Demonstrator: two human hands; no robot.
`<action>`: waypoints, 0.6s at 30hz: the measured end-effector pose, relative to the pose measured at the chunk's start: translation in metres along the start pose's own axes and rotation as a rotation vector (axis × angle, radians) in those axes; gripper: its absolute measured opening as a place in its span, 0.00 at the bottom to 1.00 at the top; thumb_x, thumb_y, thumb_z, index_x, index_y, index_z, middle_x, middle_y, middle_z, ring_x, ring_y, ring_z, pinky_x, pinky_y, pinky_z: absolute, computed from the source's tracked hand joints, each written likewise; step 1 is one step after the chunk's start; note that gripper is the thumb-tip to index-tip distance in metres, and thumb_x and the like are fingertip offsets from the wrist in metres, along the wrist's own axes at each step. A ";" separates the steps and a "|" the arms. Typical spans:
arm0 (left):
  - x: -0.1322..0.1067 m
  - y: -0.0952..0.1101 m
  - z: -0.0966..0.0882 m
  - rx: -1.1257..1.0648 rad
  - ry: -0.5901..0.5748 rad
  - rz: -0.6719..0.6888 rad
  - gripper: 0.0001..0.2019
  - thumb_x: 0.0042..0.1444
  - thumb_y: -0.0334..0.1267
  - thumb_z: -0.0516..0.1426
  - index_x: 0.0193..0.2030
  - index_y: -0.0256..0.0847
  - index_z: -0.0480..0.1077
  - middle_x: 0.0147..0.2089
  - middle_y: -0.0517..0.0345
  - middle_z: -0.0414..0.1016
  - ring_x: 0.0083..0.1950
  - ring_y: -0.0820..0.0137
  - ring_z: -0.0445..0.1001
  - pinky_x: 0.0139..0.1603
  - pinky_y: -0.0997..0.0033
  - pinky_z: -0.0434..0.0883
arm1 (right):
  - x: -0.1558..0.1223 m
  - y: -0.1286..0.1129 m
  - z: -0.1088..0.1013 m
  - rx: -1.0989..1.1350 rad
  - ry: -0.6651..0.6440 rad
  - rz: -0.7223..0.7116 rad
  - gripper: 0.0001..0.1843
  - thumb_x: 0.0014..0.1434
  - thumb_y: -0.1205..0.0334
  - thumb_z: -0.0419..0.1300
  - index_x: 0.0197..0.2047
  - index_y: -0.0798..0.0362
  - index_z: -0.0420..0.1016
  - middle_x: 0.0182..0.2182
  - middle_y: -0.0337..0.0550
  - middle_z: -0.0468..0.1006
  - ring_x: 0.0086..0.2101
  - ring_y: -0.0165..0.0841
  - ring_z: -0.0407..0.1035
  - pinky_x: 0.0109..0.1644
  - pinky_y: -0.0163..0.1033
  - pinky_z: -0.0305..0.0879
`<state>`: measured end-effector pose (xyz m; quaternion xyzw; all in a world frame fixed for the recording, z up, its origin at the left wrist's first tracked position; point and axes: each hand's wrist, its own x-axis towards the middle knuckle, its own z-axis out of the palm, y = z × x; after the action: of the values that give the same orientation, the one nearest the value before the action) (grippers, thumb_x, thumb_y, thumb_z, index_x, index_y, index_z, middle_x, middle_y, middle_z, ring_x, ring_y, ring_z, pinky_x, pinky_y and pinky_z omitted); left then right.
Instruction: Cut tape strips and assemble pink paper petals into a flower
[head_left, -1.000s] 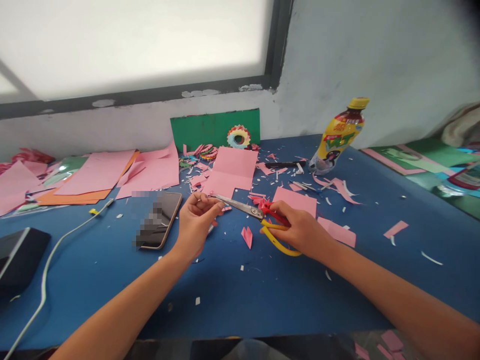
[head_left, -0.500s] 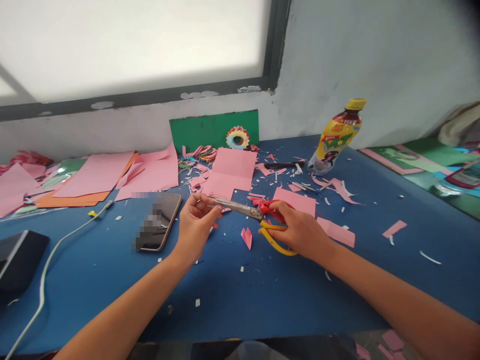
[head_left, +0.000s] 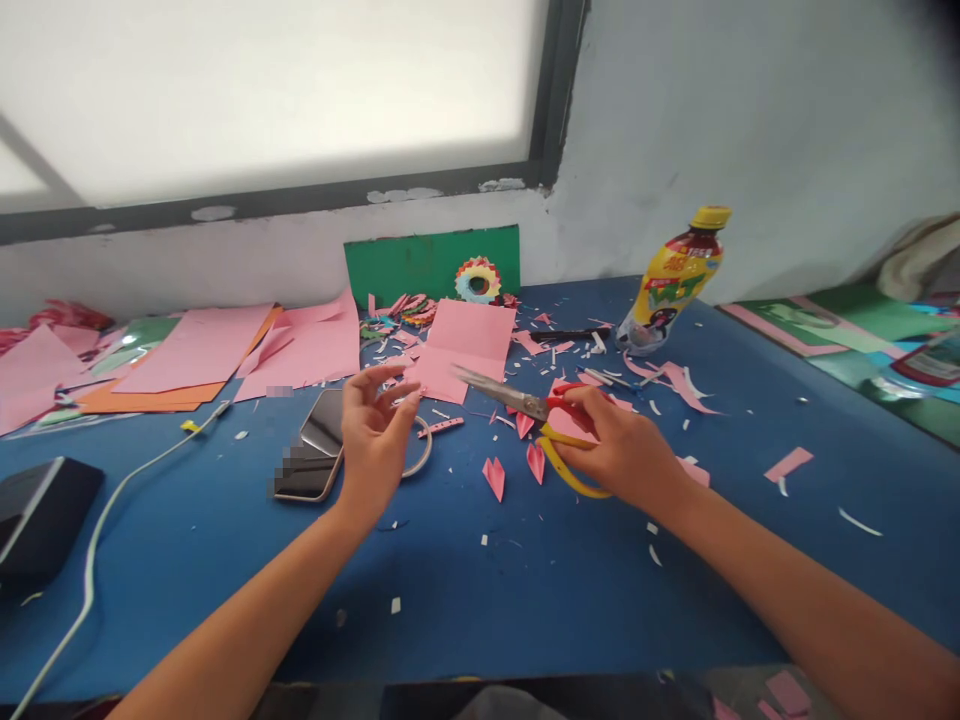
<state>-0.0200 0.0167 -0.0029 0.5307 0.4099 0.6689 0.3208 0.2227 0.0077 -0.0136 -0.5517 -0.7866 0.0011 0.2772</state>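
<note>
Left hand [head_left: 373,437] raised over the blue table [head_left: 450,620], fingers curled, thumb near the index tip; cannot tell whether a small scrap sits between them. Right hand [head_left: 630,450] grips the scissors [head_left: 534,405] by their red and yellow handles, clear of the tabletop; blades nearly together, tips toward the left hand but apart from it. Below the scissors, three small pink folds: one [head_left: 493,479] nearest the front edge, a second [head_left: 535,463] close to the yellow handle, a third [head_left: 523,425] farther back, partly hidden by the scissors. Just beyond the left hand, a pale ring [head_left: 430,446], partly covered by it, and a narrow pink strip [head_left: 441,427]. Phone [head_left: 324,425] lies left of that hand, partly behind it. Farther back, a creased pink sheet [head_left: 474,335] amid pink and white scraps; behind, a green board [head_left: 405,265] upright against the wall, a toothed paper wheel [head_left: 491,283] in front of it. Black pen [head_left: 570,333] lies right of the creased sheet; a yellow-capped bottle [head_left: 679,275] stands near the pen's right end. Left side: pink sheets [head_left: 195,345] over an orange one [head_left: 150,400], a white cable [head_left: 90,560] running to the front edge, a dark box [head_left: 49,520] cut off by the view.
</note>
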 end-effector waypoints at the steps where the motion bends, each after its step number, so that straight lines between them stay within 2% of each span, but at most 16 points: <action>1: 0.001 0.000 -0.002 0.056 -0.010 0.097 0.17 0.48 0.32 0.59 0.44 0.42 0.60 0.48 0.56 0.66 0.44 0.72 0.73 0.41 0.73 0.72 | 0.000 0.000 0.001 -0.032 0.005 -0.033 0.19 0.51 0.48 0.58 0.43 0.49 0.64 0.37 0.43 0.77 0.32 0.38 0.73 0.29 0.36 0.64; 4: 0.003 0.002 -0.008 0.309 -0.089 0.345 0.21 0.48 0.30 0.60 0.48 0.43 0.59 0.49 0.54 0.66 0.49 0.68 0.70 0.53 0.63 0.67 | -0.001 -0.001 0.003 -0.075 0.026 -0.117 0.20 0.50 0.49 0.60 0.44 0.50 0.66 0.38 0.42 0.77 0.34 0.38 0.73 0.31 0.37 0.66; 7: 0.001 0.001 -0.012 0.558 -0.187 0.488 0.21 0.49 0.30 0.59 0.50 0.41 0.60 0.50 0.52 0.68 0.54 0.64 0.66 0.56 0.59 0.64 | -0.002 -0.003 0.003 -0.086 0.026 -0.172 0.21 0.49 0.50 0.61 0.44 0.51 0.67 0.38 0.42 0.77 0.37 0.39 0.73 0.32 0.37 0.67; 9: 0.000 0.000 -0.013 0.627 -0.245 0.509 0.19 0.51 0.30 0.58 0.50 0.41 0.61 0.48 0.51 0.69 0.53 0.64 0.68 0.55 0.59 0.65 | -0.002 -0.003 0.003 -0.090 0.014 -0.186 0.21 0.48 0.51 0.62 0.44 0.52 0.68 0.38 0.42 0.77 0.38 0.38 0.73 0.32 0.37 0.68; 13: -0.001 -0.001 -0.012 0.660 -0.345 0.460 0.18 0.54 0.29 0.55 0.51 0.42 0.59 0.43 0.55 0.71 0.44 0.69 0.73 0.51 0.61 0.69 | -0.002 -0.003 0.002 -0.096 0.014 -0.184 0.21 0.49 0.52 0.62 0.44 0.52 0.68 0.39 0.41 0.77 0.38 0.38 0.73 0.32 0.37 0.69; 15: 0.000 -0.001 -0.012 0.671 -0.361 0.472 0.18 0.55 0.29 0.54 0.51 0.43 0.59 0.44 0.54 0.70 0.40 0.72 0.74 0.49 0.63 0.70 | -0.002 -0.002 0.003 -0.099 0.019 -0.191 0.20 0.49 0.51 0.62 0.44 0.52 0.69 0.39 0.41 0.77 0.38 0.38 0.73 0.32 0.37 0.69; 18: 0.003 -0.001 -0.013 0.712 -0.428 0.559 0.18 0.56 0.28 0.53 0.53 0.44 0.57 0.50 0.51 0.66 0.39 0.73 0.74 0.49 0.64 0.70 | -0.002 0.000 0.004 -0.106 0.013 -0.199 0.20 0.49 0.51 0.61 0.44 0.51 0.69 0.40 0.42 0.77 0.39 0.38 0.73 0.32 0.37 0.69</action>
<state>-0.0331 0.0168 -0.0034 0.8221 0.3798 0.4242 0.0052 0.2212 0.0070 -0.0176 -0.4846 -0.8348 -0.0716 0.2513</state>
